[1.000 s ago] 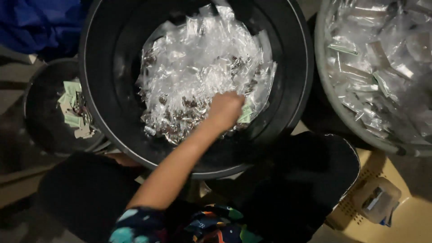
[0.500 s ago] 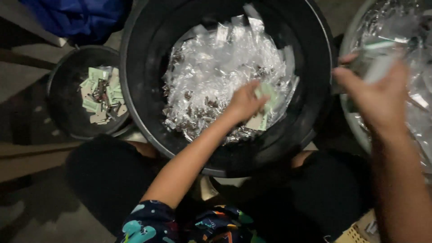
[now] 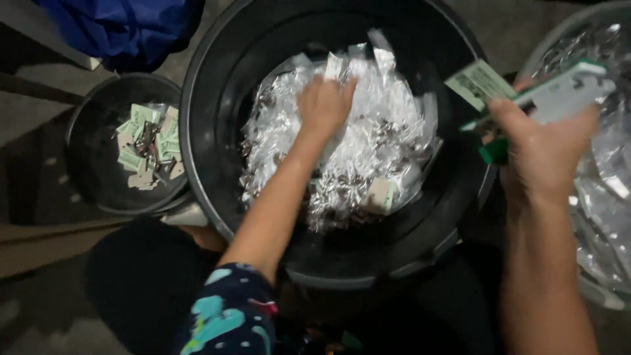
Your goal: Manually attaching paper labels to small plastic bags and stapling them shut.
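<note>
- The left hand (image 3: 324,102) lies with fingers spread and pressed into the heap of small clear plastic packets (image 3: 342,141) in the large black round tub (image 3: 217,118), in the middle of the frame; I cannot tell if it has closed on any packet.
- The right hand (image 3: 542,148), at the right side, is clamped on a white and green hand tool (image 3: 565,89), with a small green paper tag (image 3: 480,82) sticking out next to it, above the tub's rim.
- The tag looks loosely kept; it could slip and fall among the packets, where it is hard to find again.
- The packets are shiny and slippery, so the left hand could take several at once or drop one.
- The smaller black bowl with green tags and dark metal pieces (image 3: 141,148) stands at the left, well apart from the right hand; a reach across could knock the tub.
- The grey basin of clear bags (image 3: 605,190) is at the right edge, just beside the right wrist.
</note>
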